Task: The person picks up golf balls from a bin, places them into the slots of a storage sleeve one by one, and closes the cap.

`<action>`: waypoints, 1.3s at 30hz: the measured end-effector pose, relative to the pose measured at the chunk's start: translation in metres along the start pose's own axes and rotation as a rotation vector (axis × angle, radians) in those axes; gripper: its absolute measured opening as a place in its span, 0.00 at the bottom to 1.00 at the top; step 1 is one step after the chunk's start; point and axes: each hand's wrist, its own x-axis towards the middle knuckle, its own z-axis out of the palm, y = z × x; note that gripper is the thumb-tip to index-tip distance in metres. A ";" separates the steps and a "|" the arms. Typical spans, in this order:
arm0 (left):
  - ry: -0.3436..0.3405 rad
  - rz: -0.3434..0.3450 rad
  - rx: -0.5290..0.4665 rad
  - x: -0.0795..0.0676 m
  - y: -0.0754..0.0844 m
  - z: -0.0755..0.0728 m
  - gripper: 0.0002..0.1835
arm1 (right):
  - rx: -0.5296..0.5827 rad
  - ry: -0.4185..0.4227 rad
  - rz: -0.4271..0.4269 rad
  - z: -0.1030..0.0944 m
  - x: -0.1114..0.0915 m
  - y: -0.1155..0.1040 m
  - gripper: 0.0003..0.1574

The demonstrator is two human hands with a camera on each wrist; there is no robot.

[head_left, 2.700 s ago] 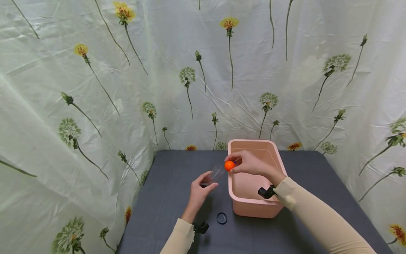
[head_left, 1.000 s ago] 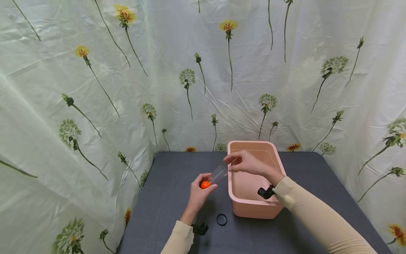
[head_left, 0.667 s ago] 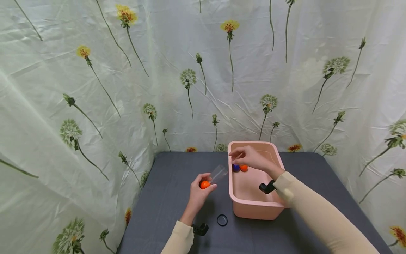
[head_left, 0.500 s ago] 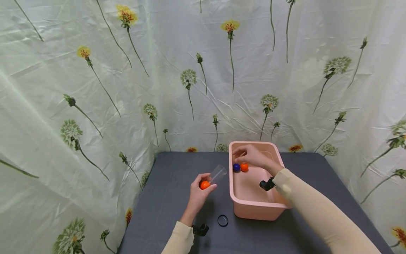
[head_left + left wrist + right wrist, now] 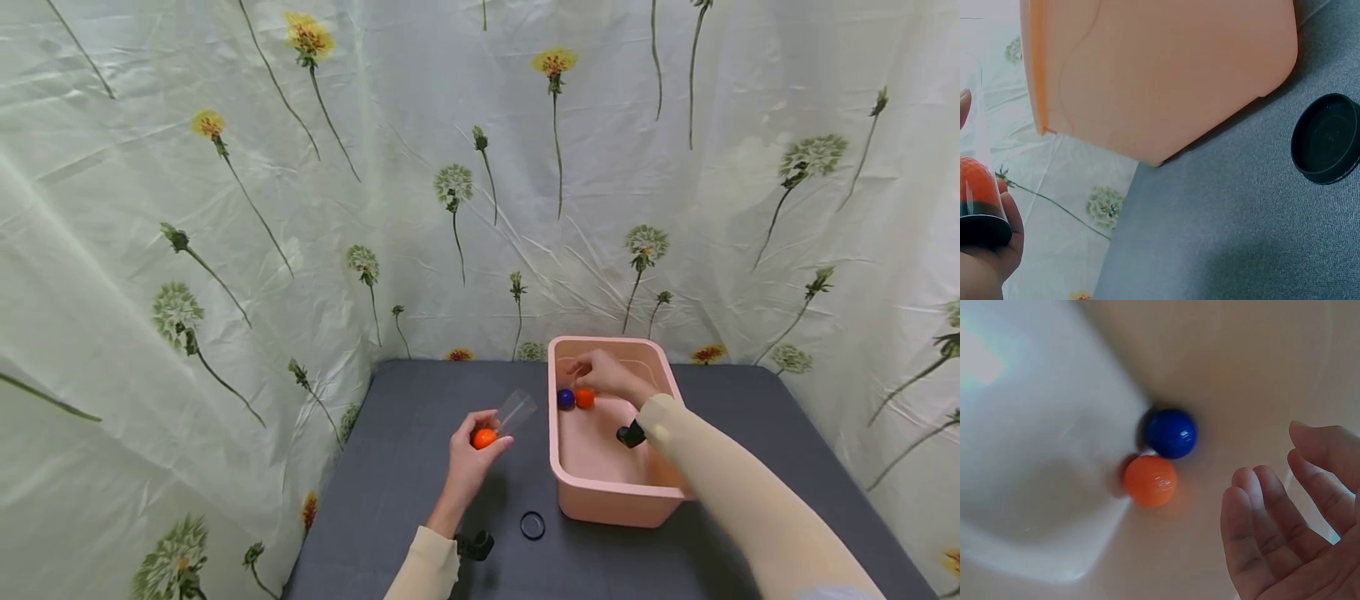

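My left hand [image 5: 474,450] grips a clear plastic tube [image 5: 516,412] with a black base [image 5: 985,231], tilted up to the right. An orange ball [image 5: 485,437] sits at the bottom of the tube. Inside the pink bin [image 5: 622,503], my right hand [image 5: 603,372] reaches down with loosely bent fingers and nothing between them. Two balls lie together on the bin floor close by, a blue ball [image 5: 1172,433] and another orange ball [image 5: 1150,481]. In the right wrist view the fingers [image 5: 1241,531] are apart from both.
A black round cap [image 5: 532,525] lies on the dark grey table [image 5: 420,392], left of the bin's front corner. The bin's raised rim [image 5: 553,433] surrounds the right hand. A curtain with dandelion prints [image 5: 480,208] hangs behind the table.
My right hand put the orange ball into the tube, let go, then moved right and down into the bin. The left hand keeps holding the tube in nearly the same place.
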 end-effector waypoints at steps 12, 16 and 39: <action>-0.017 0.004 -0.019 0.001 -0.001 -0.003 0.25 | -0.070 -0.094 0.197 0.008 0.006 0.027 0.29; -0.020 0.007 -0.039 0.000 -0.001 -0.004 0.24 | -0.080 -0.092 0.257 0.011 0.004 0.035 0.29; -0.010 -0.005 0.021 -0.001 -0.002 0.004 0.25 | -0.089 -0.125 0.425 0.022 -0.009 0.054 0.18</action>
